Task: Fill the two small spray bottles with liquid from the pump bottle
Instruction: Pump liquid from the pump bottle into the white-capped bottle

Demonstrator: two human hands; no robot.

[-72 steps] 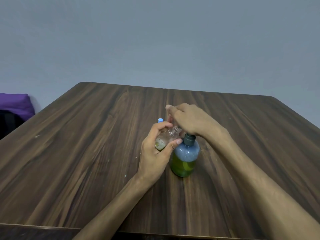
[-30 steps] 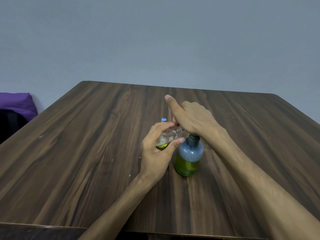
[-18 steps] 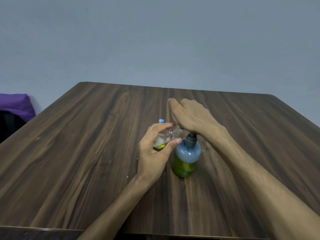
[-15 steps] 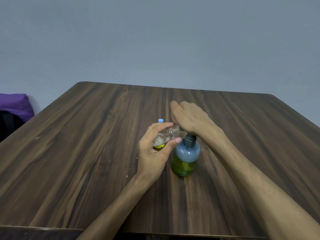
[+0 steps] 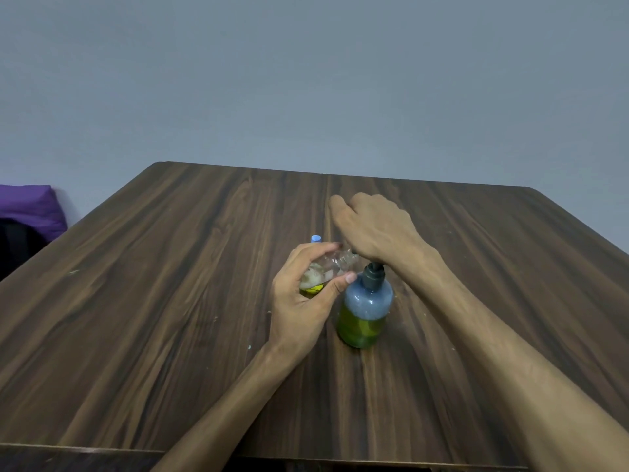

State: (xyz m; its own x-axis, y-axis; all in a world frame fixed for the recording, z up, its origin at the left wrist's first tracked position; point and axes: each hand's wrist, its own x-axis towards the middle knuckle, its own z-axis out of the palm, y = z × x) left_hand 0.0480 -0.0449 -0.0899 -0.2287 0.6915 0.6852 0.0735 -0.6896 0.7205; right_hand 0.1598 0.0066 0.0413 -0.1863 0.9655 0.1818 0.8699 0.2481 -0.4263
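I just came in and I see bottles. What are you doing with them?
A person is filling a small clear bottle from a pump bottle of green liquid on the wooden table. The left hand holds the small bottle tilted, its mouth toward the pump. The right hand rests on the pump top. A little yellow-green liquid sits in the small bottle. A blue cap peeks out behind it.

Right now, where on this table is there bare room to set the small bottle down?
The wood left of the left hand, out to the table edge, is bare. So is the far strip beyond the right hand. It is crowded at the middle, where the small bottle, the pump bottle and a blue cap sit close.
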